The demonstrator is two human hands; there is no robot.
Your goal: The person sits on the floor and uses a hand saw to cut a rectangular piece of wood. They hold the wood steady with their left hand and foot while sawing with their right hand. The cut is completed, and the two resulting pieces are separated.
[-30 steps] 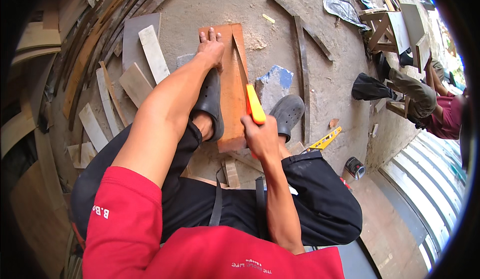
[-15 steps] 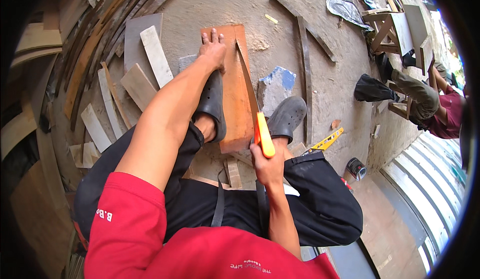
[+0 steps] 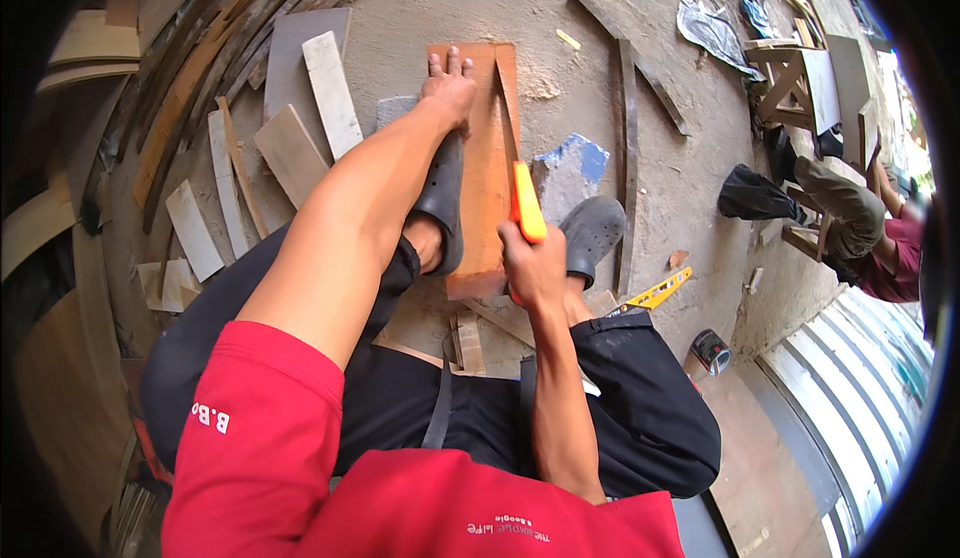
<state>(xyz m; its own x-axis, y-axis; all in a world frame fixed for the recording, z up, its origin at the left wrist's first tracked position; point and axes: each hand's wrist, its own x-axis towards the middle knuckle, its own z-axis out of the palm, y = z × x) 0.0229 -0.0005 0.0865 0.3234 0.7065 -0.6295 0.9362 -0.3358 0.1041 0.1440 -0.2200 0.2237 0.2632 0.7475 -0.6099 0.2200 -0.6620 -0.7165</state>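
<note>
A long reddish-brown wooden board (image 3: pixel 485 183) lies lengthwise in front of me. My left hand (image 3: pixel 449 94) rests on its far end, fingers spread over the surface and holding nothing. In my right hand (image 3: pixel 536 261) is a handsaw (image 3: pixel 528 206) with a yellow and orange handle, gripped near the board's right side. Its narrowing blade points away from me, along a lengthwise line near the board's right edge. My left foot, in a dark clog (image 3: pixel 442 203), presses on the board's left side; the right clog (image 3: pixel 594 235) stands right of the saw.
A grey block with blue paint (image 3: pixel 572 170) sits right of the board. Dark wooden strips (image 3: pixel 627 148) lie farther right, and a yellow tool with holes (image 3: pixel 662 288) near my right knee. Loose planks (image 3: pixel 332 93) crowd the left. Another person (image 3: pixel 845 203) sits at far right.
My right hand and the handsaw have moved away from me along the board. My left hand stays on the far end. The whole view has shifted slightly.
</note>
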